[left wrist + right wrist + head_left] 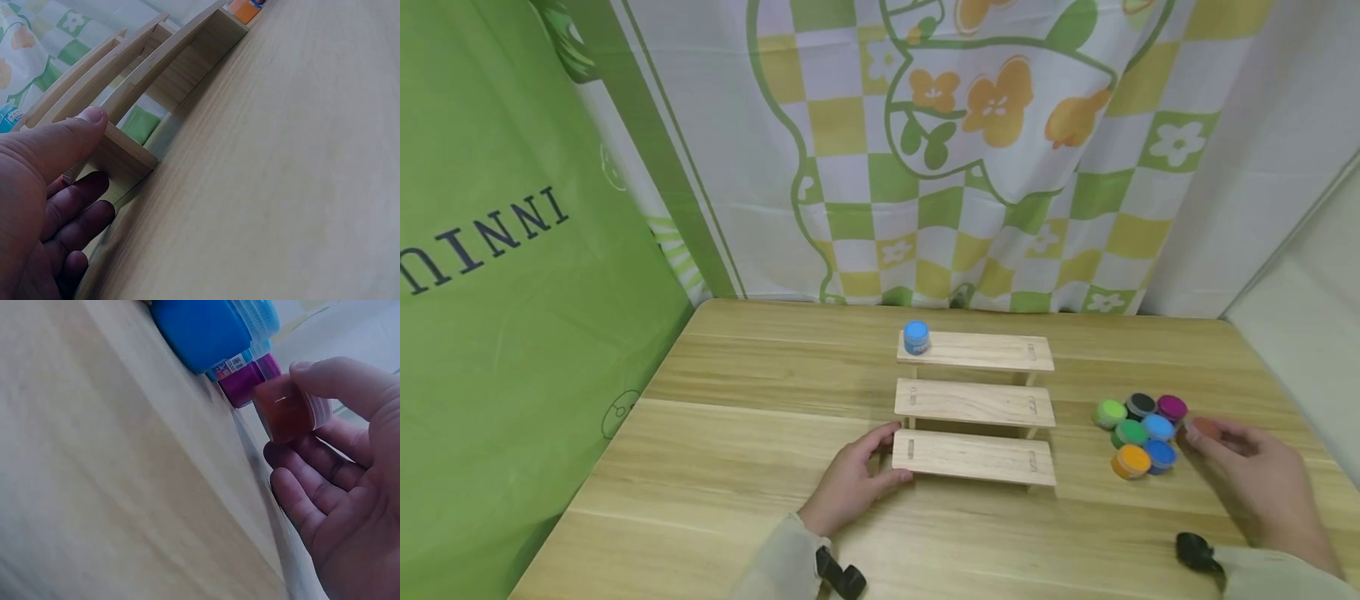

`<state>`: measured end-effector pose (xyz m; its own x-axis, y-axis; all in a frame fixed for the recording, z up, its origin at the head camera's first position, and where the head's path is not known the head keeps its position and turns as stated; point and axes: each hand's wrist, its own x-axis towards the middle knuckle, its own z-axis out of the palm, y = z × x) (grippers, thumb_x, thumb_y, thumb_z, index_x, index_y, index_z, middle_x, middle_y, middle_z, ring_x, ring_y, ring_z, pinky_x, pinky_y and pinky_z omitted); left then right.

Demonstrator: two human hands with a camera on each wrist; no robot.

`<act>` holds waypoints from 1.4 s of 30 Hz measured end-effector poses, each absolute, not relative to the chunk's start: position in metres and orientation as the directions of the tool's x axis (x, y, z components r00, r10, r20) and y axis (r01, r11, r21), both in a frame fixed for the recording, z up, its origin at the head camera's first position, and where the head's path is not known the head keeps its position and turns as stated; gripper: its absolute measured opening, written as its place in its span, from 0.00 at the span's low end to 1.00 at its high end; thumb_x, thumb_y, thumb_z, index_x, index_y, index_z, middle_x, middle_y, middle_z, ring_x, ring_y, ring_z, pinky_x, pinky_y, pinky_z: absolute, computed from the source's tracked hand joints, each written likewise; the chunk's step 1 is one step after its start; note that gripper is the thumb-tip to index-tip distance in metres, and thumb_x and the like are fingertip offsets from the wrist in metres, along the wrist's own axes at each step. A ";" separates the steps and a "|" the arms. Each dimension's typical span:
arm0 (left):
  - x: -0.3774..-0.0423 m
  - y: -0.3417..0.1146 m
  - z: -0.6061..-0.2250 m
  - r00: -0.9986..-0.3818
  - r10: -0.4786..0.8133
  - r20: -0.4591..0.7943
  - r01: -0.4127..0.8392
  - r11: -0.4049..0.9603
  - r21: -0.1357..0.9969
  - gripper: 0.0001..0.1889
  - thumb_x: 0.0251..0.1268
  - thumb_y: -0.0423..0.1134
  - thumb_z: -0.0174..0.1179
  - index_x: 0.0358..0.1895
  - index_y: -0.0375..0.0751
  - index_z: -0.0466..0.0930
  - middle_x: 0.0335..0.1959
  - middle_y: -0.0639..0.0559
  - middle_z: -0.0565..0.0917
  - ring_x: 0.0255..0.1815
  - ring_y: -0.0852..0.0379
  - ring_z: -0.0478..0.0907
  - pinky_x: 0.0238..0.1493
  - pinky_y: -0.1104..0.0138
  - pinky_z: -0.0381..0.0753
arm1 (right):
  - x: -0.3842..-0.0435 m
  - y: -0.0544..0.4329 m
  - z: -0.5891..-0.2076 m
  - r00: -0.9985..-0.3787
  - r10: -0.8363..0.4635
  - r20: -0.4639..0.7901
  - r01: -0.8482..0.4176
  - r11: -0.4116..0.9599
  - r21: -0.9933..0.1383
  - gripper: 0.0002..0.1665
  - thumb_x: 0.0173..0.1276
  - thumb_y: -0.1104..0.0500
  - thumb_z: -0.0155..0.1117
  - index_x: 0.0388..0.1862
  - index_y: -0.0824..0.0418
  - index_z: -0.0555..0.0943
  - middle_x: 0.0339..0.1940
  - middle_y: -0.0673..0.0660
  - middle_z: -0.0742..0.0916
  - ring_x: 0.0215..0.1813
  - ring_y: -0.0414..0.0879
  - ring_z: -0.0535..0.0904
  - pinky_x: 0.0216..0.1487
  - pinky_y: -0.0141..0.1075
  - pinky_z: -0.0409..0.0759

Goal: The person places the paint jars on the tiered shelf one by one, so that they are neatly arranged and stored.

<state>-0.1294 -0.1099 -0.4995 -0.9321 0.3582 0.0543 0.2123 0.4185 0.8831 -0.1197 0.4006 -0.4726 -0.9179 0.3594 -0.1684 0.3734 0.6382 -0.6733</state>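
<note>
A three-tier wooden step rack (973, 457) stands mid-table. My left hand (850, 483) grips the left end of its lowest step, thumb at the front edge and forefinger at the back. In the left wrist view the thumb (75, 140) rests against the step's corner and the other fingers curl below. On the top step, at its left end, sits a blue paint jar (916, 337). My right hand (1262, 471) pinches a reddish-brown paint jar (284, 411) between thumb and fingers. In the right wrist view that jar is tilted, close beside a magenta jar (240, 384).
Several paint jars stand grouped right of the rack, among them an orange one (1131, 461), a light green one (1109, 413) and a black one (1141, 405). A patterned curtain (940, 200) hangs behind the wooden table (715, 475). Green cloth (512, 350) hangs along the left.
</note>
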 end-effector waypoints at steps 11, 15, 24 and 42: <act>-0.129 -0.110 -0.497 -0.934 0.355 0.047 0.202 0.413 0.888 0.38 0.62 0.51 0.70 0.73 0.42 0.68 0.61 0.52 0.81 0.67 0.51 0.73 0.70 0.50 0.69 | -0.119 0.396 -0.457 -0.924 0.363 -0.120 0.341 0.641 -0.688 0.53 0.72 0.32 0.56 0.72 0.76 0.63 0.62 0.80 0.75 0.58 0.72 0.70 0.51 0.68 0.70; -0.128 -0.110 -0.496 -0.933 0.358 0.044 0.199 0.411 0.890 0.38 0.63 0.51 0.70 0.73 0.41 0.68 0.61 0.52 0.81 0.67 0.52 0.73 0.70 0.50 0.69 | -0.118 0.391 -0.453 -0.921 0.371 -0.116 0.341 0.630 -0.698 0.53 0.71 0.32 0.57 0.73 0.74 0.63 0.63 0.78 0.75 0.58 0.71 0.70 0.51 0.68 0.70; -0.128 -0.109 -0.494 -0.932 0.360 0.040 0.199 0.416 0.887 0.38 0.62 0.51 0.70 0.73 0.42 0.68 0.61 0.52 0.81 0.67 0.52 0.73 0.70 0.51 0.70 | -0.119 0.377 -0.444 -0.921 0.377 -0.097 0.331 0.629 -0.703 0.52 0.67 0.30 0.62 0.73 0.67 0.67 0.51 0.56 0.84 0.44 0.36 0.73 0.45 0.48 0.76; -0.128 -0.109 -0.495 -0.932 0.360 0.044 0.202 0.415 0.887 0.38 0.62 0.51 0.70 0.73 0.42 0.68 0.60 0.53 0.81 0.67 0.53 0.73 0.70 0.52 0.70 | -0.127 0.339 -0.427 -0.950 0.311 -0.020 0.220 0.623 -0.751 0.45 0.64 0.32 0.67 0.67 0.64 0.75 0.38 0.30 0.78 0.38 0.22 0.71 0.32 0.21 0.74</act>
<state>-0.1282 -0.1090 -0.4947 -0.9318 0.3603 0.0440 0.2025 0.4152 0.8869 -0.1273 0.3392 -0.4265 -0.9501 0.3114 -0.0200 0.2198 0.6226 -0.7510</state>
